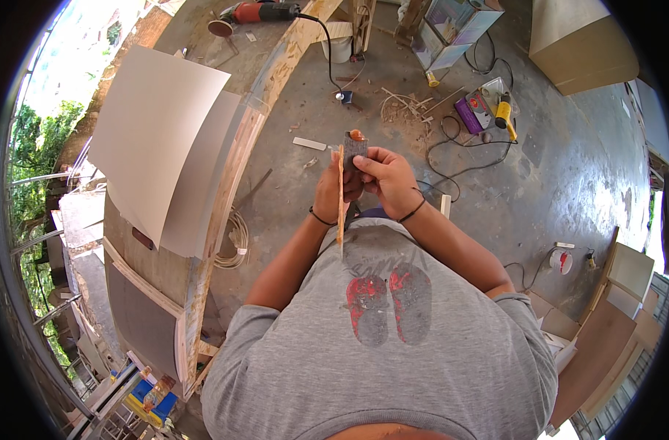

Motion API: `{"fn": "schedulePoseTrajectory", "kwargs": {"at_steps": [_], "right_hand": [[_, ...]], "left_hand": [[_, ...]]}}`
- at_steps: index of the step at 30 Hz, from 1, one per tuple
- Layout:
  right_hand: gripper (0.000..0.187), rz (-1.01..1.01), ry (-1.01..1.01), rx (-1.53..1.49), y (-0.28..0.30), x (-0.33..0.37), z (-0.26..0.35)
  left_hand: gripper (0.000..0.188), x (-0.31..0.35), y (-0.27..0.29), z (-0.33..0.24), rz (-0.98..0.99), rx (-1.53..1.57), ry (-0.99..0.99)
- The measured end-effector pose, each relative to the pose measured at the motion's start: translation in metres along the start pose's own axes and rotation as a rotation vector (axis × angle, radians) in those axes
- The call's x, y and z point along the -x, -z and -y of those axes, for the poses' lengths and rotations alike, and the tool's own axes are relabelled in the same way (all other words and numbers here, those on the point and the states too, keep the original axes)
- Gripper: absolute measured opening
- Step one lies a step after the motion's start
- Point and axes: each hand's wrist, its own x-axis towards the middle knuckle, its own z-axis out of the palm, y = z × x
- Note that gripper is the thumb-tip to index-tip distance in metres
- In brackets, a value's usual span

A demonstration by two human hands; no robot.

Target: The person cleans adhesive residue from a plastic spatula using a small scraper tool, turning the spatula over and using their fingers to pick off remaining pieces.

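In front of my chest my left hand is closed round a thin wooden strip, which appears almost edge-on. My right hand pinches a dark grey flat piece between thumb and fingers, right beside the strip. A glossy orange-brown blob sits at the piece's far end; I cannot tell what it is made of. Some left fingers show below the grey piece, so both hands are very close together. Whether the piece touches the strip cannot be made out.
Left stands a wood-edged workbench with large pale sheets. A red-and-black power tool lies at its far end. On the floor are a coiled cable, wood scraps, a yellow tool and a purple box.
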Motion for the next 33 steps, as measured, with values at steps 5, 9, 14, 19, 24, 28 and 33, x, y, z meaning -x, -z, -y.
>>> {"fn": "schedulePoseTrajectory", "kwargs": {"at_steps": [5, 9, 14, 19, 24, 28, 33], "right_hand": [[0.012, 0.012, -0.006, 0.042, -0.003, 0.002, 0.004], [0.013, 0.034, 0.069, 0.185, -0.001, 0.003, 0.010], [0.014, 0.065, 0.141, 0.308, 0.002, 0.000, 0.010], [0.012, 0.129, 0.125, 0.301, 0.001, 0.002, 0.012], [0.012, 0.126, 0.190, 0.367, 0.001, -0.001, 0.003], [0.013, 0.163, 0.165, 0.441, -0.001, 0.004, 0.005], [0.016, 0.177, 0.137, 0.523, -0.025, 0.027, 0.005]], "left_hand": [[0.051, 0.001, 0.005, 0.010, 0.000, -0.023, 0.018], [0.051, 0.008, 0.001, 0.010, 0.087, -0.086, -0.024], [0.049, 0.010, 0.003, 0.013, 0.100, -0.035, -0.013], [0.042, 0.011, 0.014, 0.023, 0.108, 0.024, -0.006], [0.033, 0.017, 0.006, 0.018, 0.136, 0.080, 0.000], [0.031, 0.020, 0.010, 0.022, 0.126, 0.121, 0.085], [0.010, 0.061, -0.011, 0.001, -0.149, -0.229, 0.105]]}}
